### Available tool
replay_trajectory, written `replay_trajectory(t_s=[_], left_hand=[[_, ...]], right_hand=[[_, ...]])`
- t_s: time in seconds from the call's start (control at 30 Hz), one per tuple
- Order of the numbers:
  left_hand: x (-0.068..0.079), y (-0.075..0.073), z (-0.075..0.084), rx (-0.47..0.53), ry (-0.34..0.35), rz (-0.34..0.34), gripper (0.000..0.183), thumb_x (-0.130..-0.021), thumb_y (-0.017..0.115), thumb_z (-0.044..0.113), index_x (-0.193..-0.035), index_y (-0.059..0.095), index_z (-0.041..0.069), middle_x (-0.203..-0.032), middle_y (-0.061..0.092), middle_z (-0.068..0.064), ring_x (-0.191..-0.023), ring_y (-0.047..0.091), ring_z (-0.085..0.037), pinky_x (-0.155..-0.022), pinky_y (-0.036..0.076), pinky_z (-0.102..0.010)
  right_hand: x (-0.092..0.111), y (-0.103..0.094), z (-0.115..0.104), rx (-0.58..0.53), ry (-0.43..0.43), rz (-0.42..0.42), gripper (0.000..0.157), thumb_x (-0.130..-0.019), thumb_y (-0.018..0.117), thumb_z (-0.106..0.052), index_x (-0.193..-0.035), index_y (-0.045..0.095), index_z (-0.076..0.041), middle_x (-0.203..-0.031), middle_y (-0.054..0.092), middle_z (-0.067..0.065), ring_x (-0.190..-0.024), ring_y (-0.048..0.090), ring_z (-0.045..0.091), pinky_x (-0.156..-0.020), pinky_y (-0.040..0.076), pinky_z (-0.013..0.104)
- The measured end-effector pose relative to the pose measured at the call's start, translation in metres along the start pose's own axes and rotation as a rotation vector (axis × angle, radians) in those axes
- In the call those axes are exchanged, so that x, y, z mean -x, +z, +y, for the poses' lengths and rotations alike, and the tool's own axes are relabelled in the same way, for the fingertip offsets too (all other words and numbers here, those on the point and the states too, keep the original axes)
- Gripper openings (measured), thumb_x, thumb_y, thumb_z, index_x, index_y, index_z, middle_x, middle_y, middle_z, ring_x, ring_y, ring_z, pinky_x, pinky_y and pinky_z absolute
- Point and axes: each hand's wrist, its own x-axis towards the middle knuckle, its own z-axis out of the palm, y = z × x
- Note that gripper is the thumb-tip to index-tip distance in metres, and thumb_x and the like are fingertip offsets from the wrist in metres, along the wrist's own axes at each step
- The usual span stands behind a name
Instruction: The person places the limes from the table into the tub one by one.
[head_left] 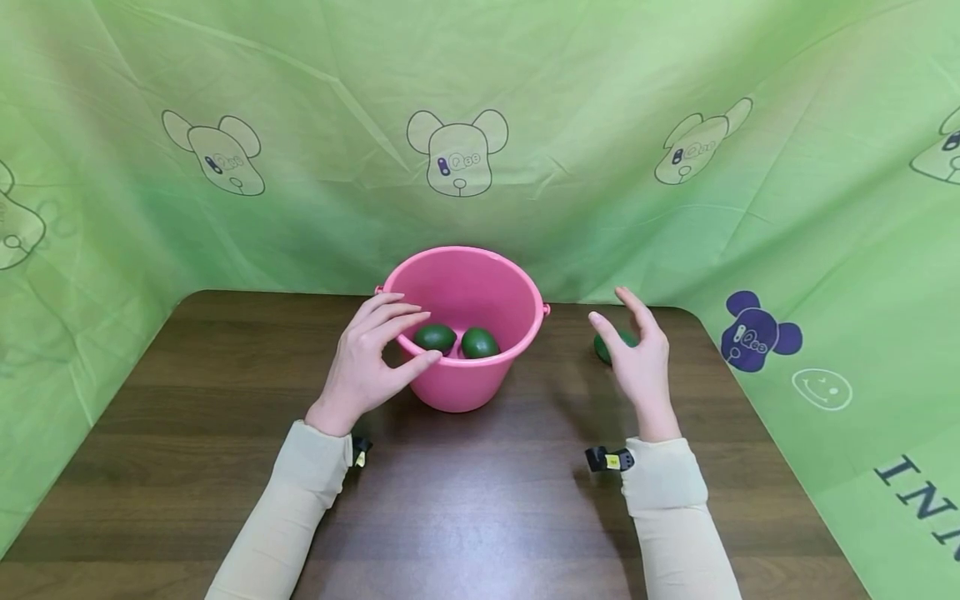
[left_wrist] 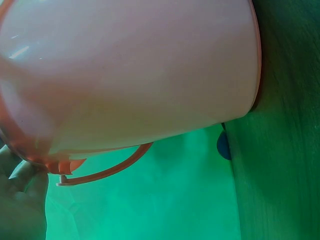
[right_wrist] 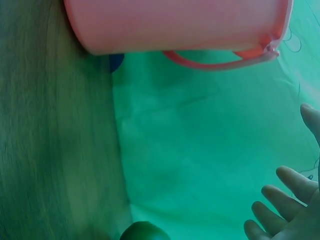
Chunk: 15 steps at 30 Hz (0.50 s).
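A pink bucket stands upright on the table, tilted in neither direction. Inside lie two dark green avocados, side by side. My left hand is at the bucket's left rim, fingers spread and thumb apart, gripping nothing; the left wrist view shows its fingers close to the rim. To the right of the bucket, my right hand hovers with thumb and fingers spread wide and nothing between them. Partly hidden behind it, another avocado sits on the table, its top also showing in the right wrist view.
The brown wooden table ends at a green printed cloth hanging behind and along the sides. The bucket's pink handle hangs down at its back. Black wrist straps are worn over light sleeves.
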Motion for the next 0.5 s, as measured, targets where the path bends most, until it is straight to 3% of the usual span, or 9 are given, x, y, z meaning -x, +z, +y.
replay_trajectory(t_s=[0.2,0.5], left_hand=[[0.001,0.001,-0.001,-0.003,0.012,0.002,0.05,-0.085,0.079,0.048,-0.12,0.076,0.013,-0.121,0.07,-0.002,-0.125,0.053,-0.032,-0.111,0.038,-0.043],[0.003,0.001,-0.002,-0.006,0.018,0.005,0.05,-0.085,0.079,0.048,-0.12,0.076,0.013,-0.12,0.07,-0.002,-0.126,0.053,-0.031,-0.111,0.037,-0.043]], right_hand=[[-0.011,-0.005,0.037,0.023,0.017,0.023,0.058,-0.094,0.076,-0.03,-0.147,0.057,-0.014,-0.153,0.049,0.002,-0.143,0.039,0.014,-0.116,0.029,0.029],[-0.014,-0.007,0.052,0.059,0.05,0.017,0.062,-0.094,0.074,-0.039,-0.148,0.055,-0.013,-0.154,0.047,0.005,-0.144,0.037,0.016,-0.117,0.028,0.03]])
